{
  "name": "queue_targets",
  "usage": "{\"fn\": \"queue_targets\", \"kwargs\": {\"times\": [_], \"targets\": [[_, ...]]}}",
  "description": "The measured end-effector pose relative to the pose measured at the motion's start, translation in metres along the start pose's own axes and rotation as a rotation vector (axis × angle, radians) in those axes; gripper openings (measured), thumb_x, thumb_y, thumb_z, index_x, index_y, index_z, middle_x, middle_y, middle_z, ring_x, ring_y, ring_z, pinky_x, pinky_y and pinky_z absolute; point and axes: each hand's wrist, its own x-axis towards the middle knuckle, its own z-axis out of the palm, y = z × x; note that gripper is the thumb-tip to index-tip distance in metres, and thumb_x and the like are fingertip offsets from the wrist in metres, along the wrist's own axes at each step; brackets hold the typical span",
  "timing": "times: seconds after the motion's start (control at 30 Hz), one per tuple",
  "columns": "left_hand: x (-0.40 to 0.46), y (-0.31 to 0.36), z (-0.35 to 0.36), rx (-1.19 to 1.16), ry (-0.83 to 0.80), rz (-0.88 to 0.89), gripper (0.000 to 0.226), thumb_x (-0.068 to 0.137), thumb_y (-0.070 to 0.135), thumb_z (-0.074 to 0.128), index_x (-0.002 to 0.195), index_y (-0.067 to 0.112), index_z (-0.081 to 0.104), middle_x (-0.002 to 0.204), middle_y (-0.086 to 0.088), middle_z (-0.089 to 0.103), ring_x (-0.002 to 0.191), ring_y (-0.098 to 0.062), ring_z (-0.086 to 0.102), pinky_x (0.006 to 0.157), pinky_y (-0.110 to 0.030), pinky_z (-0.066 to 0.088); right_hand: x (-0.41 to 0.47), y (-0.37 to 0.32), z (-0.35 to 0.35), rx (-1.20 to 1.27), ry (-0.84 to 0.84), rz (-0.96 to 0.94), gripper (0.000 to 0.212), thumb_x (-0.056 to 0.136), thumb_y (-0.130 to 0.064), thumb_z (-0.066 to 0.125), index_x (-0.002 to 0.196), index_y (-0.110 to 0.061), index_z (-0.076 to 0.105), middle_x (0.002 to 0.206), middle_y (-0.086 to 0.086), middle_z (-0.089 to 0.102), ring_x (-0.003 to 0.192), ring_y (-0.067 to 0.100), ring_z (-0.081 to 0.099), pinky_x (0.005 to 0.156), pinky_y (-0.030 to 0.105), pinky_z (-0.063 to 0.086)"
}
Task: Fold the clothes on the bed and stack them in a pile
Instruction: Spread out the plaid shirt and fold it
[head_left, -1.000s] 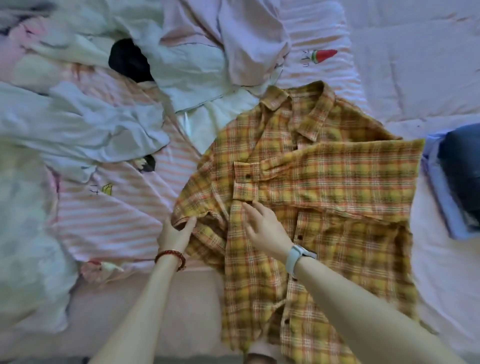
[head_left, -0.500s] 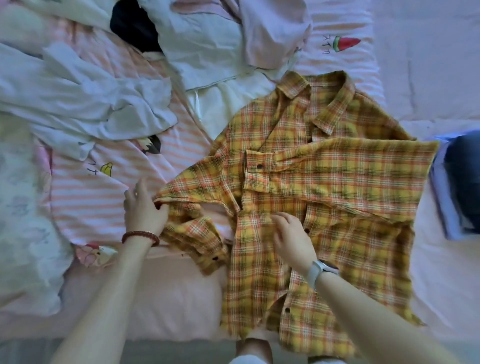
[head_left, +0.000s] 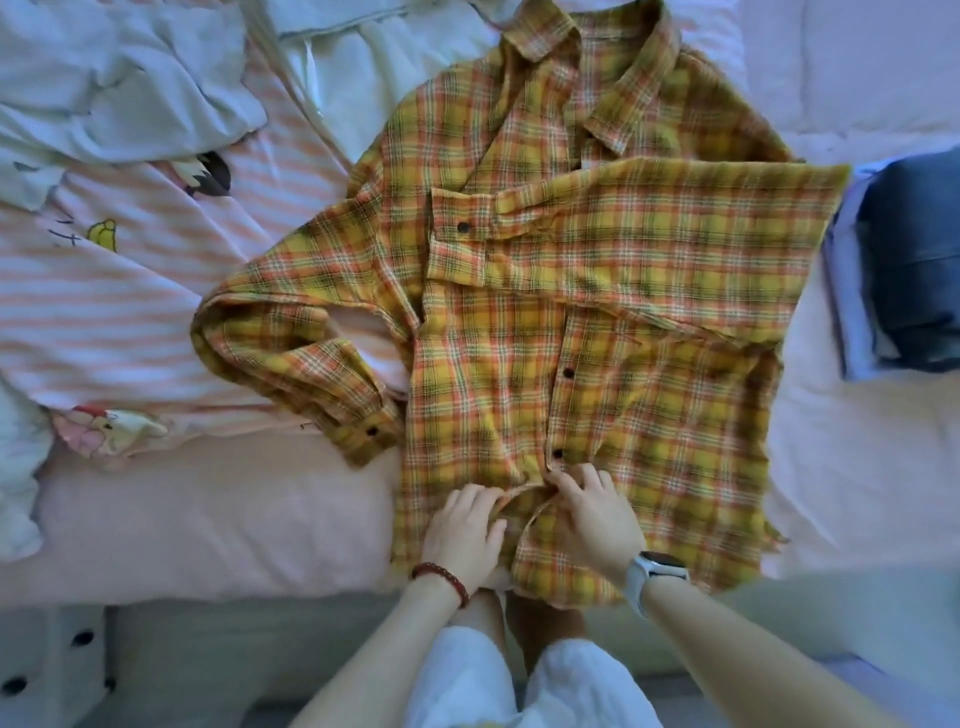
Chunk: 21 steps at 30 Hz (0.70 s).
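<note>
A yellow and orange plaid shirt (head_left: 597, 291) lies front up on the bed, collar at the far side. One sleeve is folded flat across the chest. The other sleeve (head_left: 291, 343) trails off to the left, bent back on itself. Both hands meet at the shirt's near hem, by the button strip. My left hand (head_left: 465, 530) pinches the left front edge with curled fingers. My right hand (head_left: 592, 514) pinches the right front edge beside it.
A folded pile of dark blue and light blue clothes (head_left: 904, 265) sits at the right. White garments (head_left: 119, 83) lie crumpled at the far left on a pink striped blanket (head_left: 119, 312). The bed's near edge (head_left: 208, 582) runs below the hands.
My left hand let go of the left sleeve and came to the hem. My right hand slid down the button strip to the hem. The view shifted nearer.
</note>
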Motion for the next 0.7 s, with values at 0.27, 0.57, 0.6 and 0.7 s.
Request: {"fn": "queue_targets", "kwargs": {"times": [0.27,0.57,0.6,0.7], "targets": [[0.012,0.039,0.044,0.324,0.336,0.074,0.058,0.054,0.038,0.086,0.105,0.018,0.066,0.101,-0.013,0.061,0.09,-0.029,0.062,0.072,-0.042,0.05,-0.025,0.031,-0.008,0.504,0.372,0.057,0.032,0.096,-0.018,0.045,0.063,-0.016,0.047,0.065,-0.003,0.045,0.056,0.01,0.044,0.054,0.025,0.035],[0.004,0.044,0.087,0.177,0.215,-0.254,0.036,0.09,0.027,0.053,0.124,0.017,0.046,0.124,-0.001,0.049,0.116,-0.019,0.044,0.094,-0.031,0.036,-0.06,0.064,-0.021,0.726,0.535,0.049,0.024,0.084,0.007,0.053,0.1,-0.011,0.051,0.093,-0.004,0.048,0.09,-0.01,0.047,0.079,0.003,0.036],[0.004,0.039,0.085,0.127,0.216,-0.245,0.034,0.092,0.021,0.051,0.124,0.016,0.046,0.124,-0.001,0.049,0.116,-0.019,0.045,0.094,-0.03,0.037,-0.063,0.067,-0.022,0.735,0.542,0.046,0.028,0.085,0.007,0.051,0.108,-0.008,0.052,0.098,-0.003,0.048,0.093,-0.011,0.046,0.081,0.002,0.036],[-0.001,0.032,0.076,0.006,0.164,-0.203,0.033,0.091,0.011,0.051,0.124,0.013,0.049,0.121,-0.004,0.051,0.113,-0.022,0.049,0.091,-0.032,0.043,-0.068,0.07,-0.025,0.765,0.55,0.064,0.043,0.088,0.005,0.049,0.129,-0.007,0.044,0.111,-0.004,0.047,0.095,-0.008,0.045,0.086,0.0,0.034]]}}
